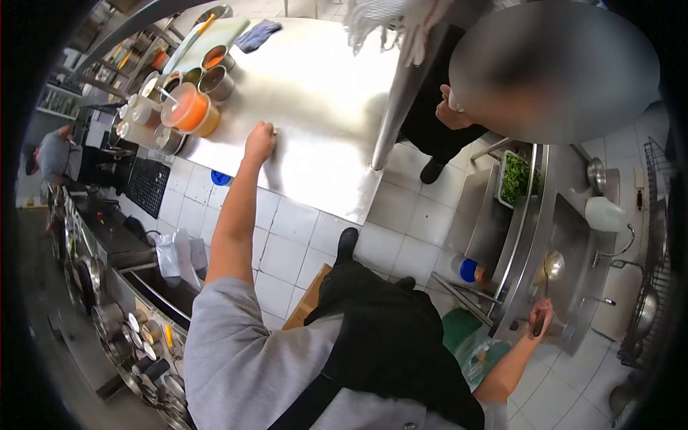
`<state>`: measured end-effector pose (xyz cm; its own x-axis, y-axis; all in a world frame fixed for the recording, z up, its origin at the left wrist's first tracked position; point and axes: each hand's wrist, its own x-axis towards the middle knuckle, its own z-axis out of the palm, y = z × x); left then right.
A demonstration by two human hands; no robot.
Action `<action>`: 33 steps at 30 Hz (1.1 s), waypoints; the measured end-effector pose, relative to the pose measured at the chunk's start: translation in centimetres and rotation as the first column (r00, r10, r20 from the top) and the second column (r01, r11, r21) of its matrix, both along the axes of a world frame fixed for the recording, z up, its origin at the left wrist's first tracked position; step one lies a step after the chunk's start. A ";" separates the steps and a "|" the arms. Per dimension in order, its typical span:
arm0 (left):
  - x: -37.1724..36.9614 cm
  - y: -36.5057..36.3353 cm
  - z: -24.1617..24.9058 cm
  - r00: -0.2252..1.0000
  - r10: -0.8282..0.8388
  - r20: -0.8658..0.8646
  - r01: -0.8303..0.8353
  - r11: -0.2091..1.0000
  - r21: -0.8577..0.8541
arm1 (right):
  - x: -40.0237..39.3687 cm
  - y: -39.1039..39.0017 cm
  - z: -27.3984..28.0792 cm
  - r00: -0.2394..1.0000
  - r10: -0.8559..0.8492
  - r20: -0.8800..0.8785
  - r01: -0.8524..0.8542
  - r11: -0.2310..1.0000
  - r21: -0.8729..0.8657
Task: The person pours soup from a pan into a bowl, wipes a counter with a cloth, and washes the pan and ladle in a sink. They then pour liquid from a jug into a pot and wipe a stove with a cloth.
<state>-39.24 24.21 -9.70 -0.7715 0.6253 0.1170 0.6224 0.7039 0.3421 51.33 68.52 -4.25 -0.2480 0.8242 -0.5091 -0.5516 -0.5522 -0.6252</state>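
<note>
My left hand (261, 142) is closed in a fist on the near edge of the steel table (315, 154). Something small and pale may show at its fingers, but I cannot make it out. Beside that hand, to the left, stands a plastic tub of orange sauce (185, 111). On the far right, my right hand (542, 314) grips the handle of a metal ladle (554, 265). Its round bowl points away from me, over the steel counter.
Metal pots (216, 84) and white bottles (136, 132) line the table's left end, near a blue cloth (258, 36). A co-worker (423, 122) stands beyond the table. Greens fill a tray (505, 195) below the right counter. A green bin (462, 331) stands by my legs.
</note>
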 end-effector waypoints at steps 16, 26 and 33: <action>39.5 20.8 12.6 0.387 -0.557 0.735 -0.234 0.712 0.662 | -1.2 -3.7 7.3 0.886 -0.206 0.415 0.076 0.948 0.309; 64.9 51.5 13.7 -0.008 -0.922 0.387 0.667 0.283 0.689 | 2.9 -0.5 1.8 0.881 -0.096 0.463 0.077 0.995 0.060; 78.8 64.4 6.7 -0.084 -0.968 0.238 0.899 0.029 0.437 | -1.0 -6.9 5.8 0.877 -0.439 0.194 0.407 0.895 0.184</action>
